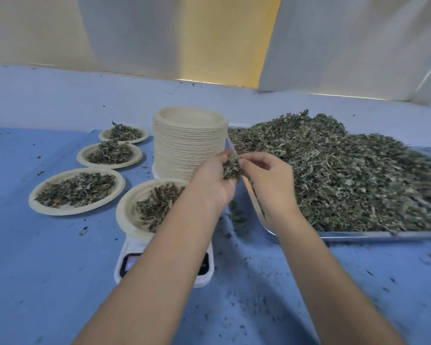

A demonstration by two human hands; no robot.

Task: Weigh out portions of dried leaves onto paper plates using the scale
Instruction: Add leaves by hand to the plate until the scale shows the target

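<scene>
Dried green leaves [232, 168] sit bunched in the curled left hand [213, 181], at two o'clock from the round paper plate [121, 215] on the white scale [131, 246]. The right hand [268, 181] pinches bits off, likely to add only a little.

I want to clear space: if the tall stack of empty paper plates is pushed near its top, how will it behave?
The stack of plates is tall for its base, so a high push would probably tip or shear it. The plates look thin, so it is likely light and may slide on the blue cover.
</scene>
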